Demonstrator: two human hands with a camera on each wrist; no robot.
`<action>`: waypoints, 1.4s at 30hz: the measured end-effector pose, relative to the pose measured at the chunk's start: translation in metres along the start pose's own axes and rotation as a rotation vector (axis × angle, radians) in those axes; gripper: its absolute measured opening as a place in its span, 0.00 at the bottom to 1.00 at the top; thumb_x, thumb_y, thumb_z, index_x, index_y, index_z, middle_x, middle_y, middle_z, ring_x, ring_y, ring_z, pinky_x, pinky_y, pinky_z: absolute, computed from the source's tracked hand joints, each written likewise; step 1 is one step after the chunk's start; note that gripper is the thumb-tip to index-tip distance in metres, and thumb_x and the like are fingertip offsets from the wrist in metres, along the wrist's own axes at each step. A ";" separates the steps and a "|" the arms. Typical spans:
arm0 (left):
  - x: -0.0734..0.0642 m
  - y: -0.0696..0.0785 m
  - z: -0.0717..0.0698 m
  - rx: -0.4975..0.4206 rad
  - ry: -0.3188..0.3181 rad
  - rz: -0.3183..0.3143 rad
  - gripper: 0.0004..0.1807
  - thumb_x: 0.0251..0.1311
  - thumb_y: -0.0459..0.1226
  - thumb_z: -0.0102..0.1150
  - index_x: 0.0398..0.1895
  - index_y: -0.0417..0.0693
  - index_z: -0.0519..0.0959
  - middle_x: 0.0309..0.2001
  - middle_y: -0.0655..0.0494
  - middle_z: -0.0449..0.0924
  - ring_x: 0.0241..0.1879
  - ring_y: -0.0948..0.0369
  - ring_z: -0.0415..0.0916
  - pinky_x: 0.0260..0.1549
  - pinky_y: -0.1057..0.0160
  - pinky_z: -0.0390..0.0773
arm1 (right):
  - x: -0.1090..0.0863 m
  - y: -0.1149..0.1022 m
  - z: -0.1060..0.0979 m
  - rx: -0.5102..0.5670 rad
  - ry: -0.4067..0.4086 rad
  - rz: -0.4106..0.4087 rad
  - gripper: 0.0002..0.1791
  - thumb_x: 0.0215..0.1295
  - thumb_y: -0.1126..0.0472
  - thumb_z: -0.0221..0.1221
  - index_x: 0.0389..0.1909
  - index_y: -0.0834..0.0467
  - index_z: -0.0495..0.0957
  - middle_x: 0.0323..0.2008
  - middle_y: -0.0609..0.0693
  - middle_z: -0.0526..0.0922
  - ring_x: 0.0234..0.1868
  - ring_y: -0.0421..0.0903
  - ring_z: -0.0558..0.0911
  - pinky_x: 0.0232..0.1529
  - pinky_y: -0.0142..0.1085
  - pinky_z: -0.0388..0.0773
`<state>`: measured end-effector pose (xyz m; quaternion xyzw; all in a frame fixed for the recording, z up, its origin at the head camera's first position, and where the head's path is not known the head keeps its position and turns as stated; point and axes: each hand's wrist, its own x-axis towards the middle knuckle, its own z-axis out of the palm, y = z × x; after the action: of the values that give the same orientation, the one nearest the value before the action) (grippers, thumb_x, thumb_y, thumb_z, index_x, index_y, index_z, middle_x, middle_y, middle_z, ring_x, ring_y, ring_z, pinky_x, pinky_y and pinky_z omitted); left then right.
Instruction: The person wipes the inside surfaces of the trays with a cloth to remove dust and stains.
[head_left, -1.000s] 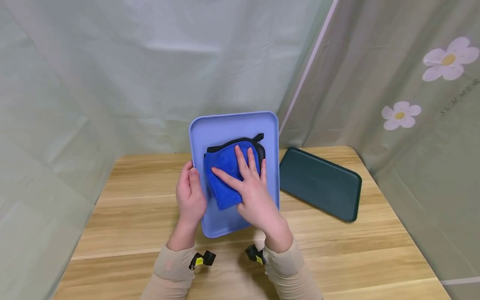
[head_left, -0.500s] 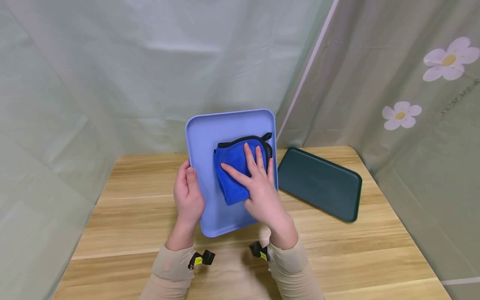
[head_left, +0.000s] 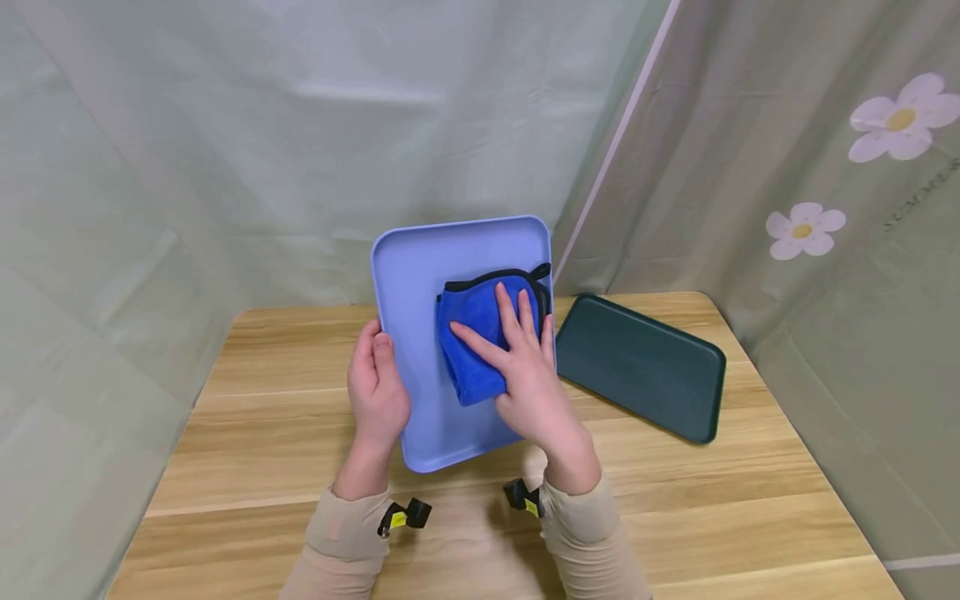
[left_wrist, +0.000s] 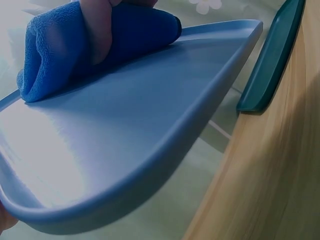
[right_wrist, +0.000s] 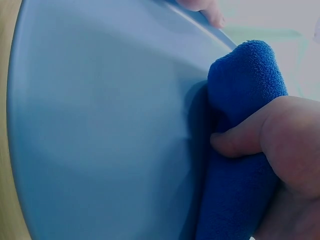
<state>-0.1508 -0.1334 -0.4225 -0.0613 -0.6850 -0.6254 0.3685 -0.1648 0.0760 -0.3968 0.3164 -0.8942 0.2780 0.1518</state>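
In the head view my left hand (head_left: 378,392) grips a periwinkle-blue rectangular tray (head_left: 420,350) by its left rim, thumb over the edge. The tray is tilted up above the table. A folded blue towel with black edging and a small loop (head_left: 476,367) lies against its inner face, right of the middle. My right hand (head_left: 532,387) presses flat on the towel with straight, spread fingers. In the right wrist view the thumb of that hand (right_wrist: 292,145) lies against the side of the fluffy towel (right_wrist: 235,185). The left-hand fingers behind the tray are hidden.
A dark green rectangular tray (head_left: 641,367) lies at an angle on the wooden table (head_left: 247,433), to the right of the blue one. Curtains (head_left: 360,125) hang behind and along both sides; the right one has flower prints. Each wrist wears a small black camera.
My right hand has slid the towel rightward and slightly up across the tray, to near its right rim. The tray shifted slightly left, and the left hand keeps its grip.
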 end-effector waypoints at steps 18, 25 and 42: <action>0.002 -0.001 0.001 -0.027 0.003 0.007 0.23 0.87 0.37 0.40 0.64 0.24 0.74 0.48 0.40 0.79 0.46 0.63 0.76 0.47 0.67 0.75 | 0.004 -0.012 0.004 -0.009 -0.017 -0.035 0.68 0.39 0.88 0.60 0.82 0.35 0.66 0.87 0.51 0.26 0.84 0.61 0.26 0.73 0.76 0.28; 0.003 0.000 0.002 -0.043 0.008 -0.007 0.22 0.87 0.36 0.40 0.64 0.24 0.74 0.50 0.40 0.80 0.49 0.63 0.77 0.51 0.67 0.76 | 0.003 -0.018 0.011 -0.025 -0.051 -0.042 0.68 0.40 0.87 0.62 0.82 0.33 0.64 0.87 0.51 0.25 0.84 0.60 0.26 0.73 0.77 0.30; 0.001 -0.001 0.001 -0.108 -0.005 -0.076 0.22 0.87 0.37 0.40 0.65 0.27 0.75 0.52 0.49 0.84 0.50 0.61 0.81 0.52 0.67 0.79 | 0.003 -0.034 0.021 -0.041 -0.110 -0.080 0.69 0.39 0.84 0.64 0.82 0.31 0.63 0.86 0.50 0.23 0.84 0.59 0.24 0.72 0.78 0.32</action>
<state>-0.1525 -0.1330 -0.4233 -0.0566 -0.6532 -0.6747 0.3391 -0.1467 0.0406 -0.3987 0.3635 -0.8933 0.2354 0.1200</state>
